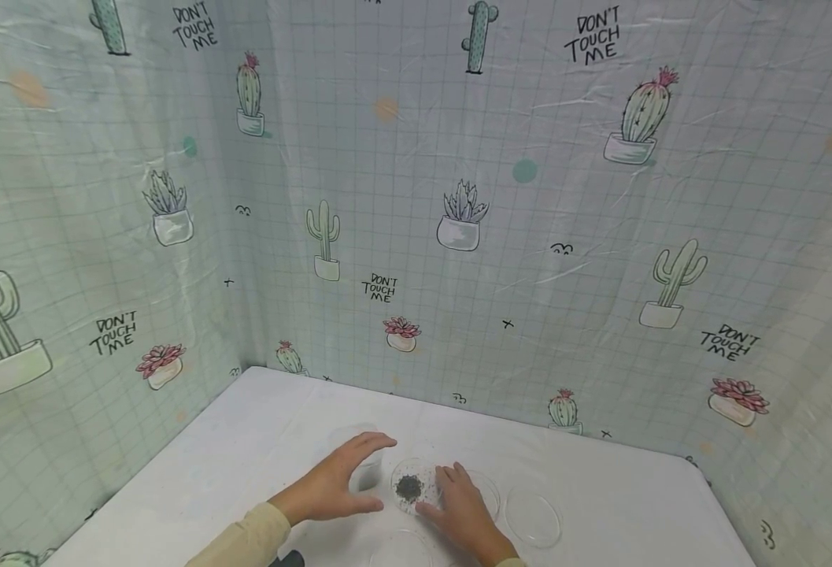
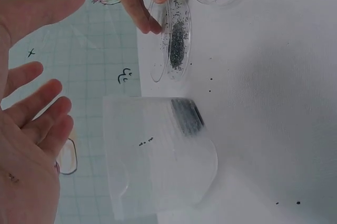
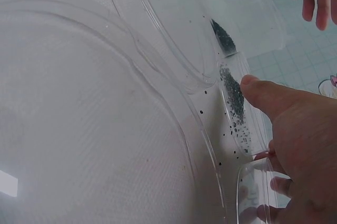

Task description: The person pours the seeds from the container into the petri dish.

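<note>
My right hand (image 1: 464, 508) spans the right side of a clear petri dish holding a pile of dark granules (image 1: 408, 488). Its thumb and fingers pinch a clear round lid (image 2: 156, 72), which overlaps the dish in the left wrist view. In the right wrist view the thumb (image 3: 251, 88) is right at the rim by the granules. My left hand (image 1: 327, 484) is held with thumb and fingers spread, gripping nothing. Beside it stands a translucent plastic cup (image 2: 152, 155) with more dark granules (image 2: 187, 117) gathered at its bottom.
Another clear round dish (image 1: 560, 529) lies to the right, one partly behind my right hand and one near the front. Loose granules (image 2: 211, 79) dot the white table (image 1: 245, 449). A dark object (image 1: 290, 558) shows at the lower edge. Cactus-print curtains (image 1: 416, 236) surround the table.
</note>
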A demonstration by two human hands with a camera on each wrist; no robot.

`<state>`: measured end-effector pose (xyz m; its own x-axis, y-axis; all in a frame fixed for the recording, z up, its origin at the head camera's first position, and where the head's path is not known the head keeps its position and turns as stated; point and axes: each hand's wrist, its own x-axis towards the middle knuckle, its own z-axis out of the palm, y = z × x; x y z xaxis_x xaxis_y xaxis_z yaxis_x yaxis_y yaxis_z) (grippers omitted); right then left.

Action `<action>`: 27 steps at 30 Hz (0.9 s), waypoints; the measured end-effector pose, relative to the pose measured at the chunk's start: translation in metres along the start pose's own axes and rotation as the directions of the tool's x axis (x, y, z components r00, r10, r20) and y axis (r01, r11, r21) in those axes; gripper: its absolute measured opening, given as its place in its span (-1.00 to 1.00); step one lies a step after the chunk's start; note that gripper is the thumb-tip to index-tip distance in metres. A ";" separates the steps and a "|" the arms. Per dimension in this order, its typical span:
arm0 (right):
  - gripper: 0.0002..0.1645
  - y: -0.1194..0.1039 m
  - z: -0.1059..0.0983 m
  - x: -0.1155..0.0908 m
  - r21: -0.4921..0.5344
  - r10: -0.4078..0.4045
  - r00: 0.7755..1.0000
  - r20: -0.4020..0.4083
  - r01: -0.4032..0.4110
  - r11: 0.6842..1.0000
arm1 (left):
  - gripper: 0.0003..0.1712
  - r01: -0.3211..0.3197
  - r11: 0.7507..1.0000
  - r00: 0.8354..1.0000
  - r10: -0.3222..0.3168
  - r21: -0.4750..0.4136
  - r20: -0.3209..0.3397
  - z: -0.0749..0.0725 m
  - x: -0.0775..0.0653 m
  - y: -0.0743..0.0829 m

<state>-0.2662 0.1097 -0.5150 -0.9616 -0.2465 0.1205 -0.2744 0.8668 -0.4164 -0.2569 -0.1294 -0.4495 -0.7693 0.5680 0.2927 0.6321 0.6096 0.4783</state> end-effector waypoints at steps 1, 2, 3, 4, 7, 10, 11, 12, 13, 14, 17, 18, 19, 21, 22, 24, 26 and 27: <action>-0.11 0.000 0.000 0.000 0.000 -0.003 1.000 0.000 0.003 1.000 | -0.10 -0.002 1.000 1.000 0.002 -0.005 0.006 0.000 0.000 0.001; -0.11 0.001 0.001 0.000 -0.002 -0.006 1.000 0.000 0.006 1.000 | -0.09 -0.006 1.000 1.000 0.006 -0.015 0.012 0.000 0.000 0.001; -0.11 0.001 0.001 0.000 -0.003 -0.005 1.000 -0.001 0.005 1.000 | -0.08 -0.012 1.000 1.000 0.012 -0.022 0.020 0.001 0.000 0.002; -0.11 0.002 0.002 0.000 -0.005 -0.004 1.000 -0.002 0.004 1.000 | -0.08 -0.017 0.999 0.999 0.018 -0.031 0.028 0.001 0.000 0.003; -0.10 0.003 0.003 0.001 -0.016 -0.001 1.000 -0.002 0.001 1.000 | -0.07 -0.040 0.998 0.998 0.043 -0.050 0.052 0.002 0.000 0.004; -0.10 0.003 0.002 0.001 -0.021 -0.005 1.000 0.000 0.005 1.000 | -0.08 -0.083 0.995 0.994 0.086 -0.051 0.062 0.004 -0.001 0.005; -0.10 0.003 0.002 0.001 -0.024 -0.010 1.000 0.000 0.010 1.000 | -0.09 -0.091 0.995 0.993 0.095 -0.051 0.066 0.005 -0.001 0.004; -0.10 0.003 0.001 0.001 -0.023 -0.013 1.000 0.001 0.013 1.000 | -0.10 -0.107 0.993 0.992 0.110 -0.046 0.065 0.006 -0.002 0.004; -0.10 0.002 0.001 0.001 -0.024 -0.019 1.000 0.002 0.019 1.000 | -0.12 -0.124 0.991 0.990 0.126 -0.041 0.064 0.007 -0.002 0.004; -0.10 0.002 0.000 0.001 -0.027 -0.022 1.000 0.003 0.022 0.999 | -0.13 -0.135 0.990 0.988 0.138 -0.041 0.065 0.008 -0.003 0.003; -0.10 0.002 -0.002 0.000 -0.029 -0.030 1.000 0.008 0.030 0.999 | -0.19 -0.174 0.982 0.981 0.179 -0.069 0.072 0.011 -0.004 0.002; -0.10 0.002 -0.002 0.000 -0.030 -0.028 1.000 0.012 0.028 0.999 | -0.21 -0.188 0.979 0.978 0.194 -0.078 0.075 0.012 -0.004 0.002; -0.10 0.002 -0.002 0.001 -0.033 -0.025 1.000 0.014 0.025 0.999 | -0.22 -0.197 0.977 0.975 0.204 -0.085 0.082 0.012 -0.005 0.001; -0.10 0.002 -0.001 0.001 -0.035 -0.018 1.000 0.017 0.019 0.999 | -0.26 -0.213 0.972 0.970 0.222 -0.095 0.100 0.014 -0.005 0.001; -0.09 0.002 -0.001 0.001 -0.037 -0.014 1.000 0.019 0.015 0.999 | -0.28 -0.215 0.972 0.968 0.225 -0.090 0.111 0.016 -0.006 0.001; -0.08 0.003 0.000 0.002 -0.043 -0.003 1.000 0.023 0.004 0.999 | -0.32 -0.225 0.971 0.964 0.234 -0.080 0.129 0.018 -0.006 0.000; -0.08 0.003 0.001 0.002 -0.045 0.006 1.000 0.023 -0.005 0.999 | -0.36 -0.235 0.969 0.959 0.244 -0.078 0.143 0.021 -0.007 0.000; -0.07 0.003 0.001 0.002 -0.047 0.010 1.000 0.023 -0.009 0.999 | -0.39 -0.235 0.968 0.957 0.246 -0.084 0.153 0.022 -0.007 0.000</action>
<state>-0.2693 0.1115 -0.5169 -0.9641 -0.2480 0.0953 -0.2656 0.8883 -0.3748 -0.2493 -0.1211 -0.4698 -0.5667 0.7781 0.2709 0.7853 0.4105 0.4635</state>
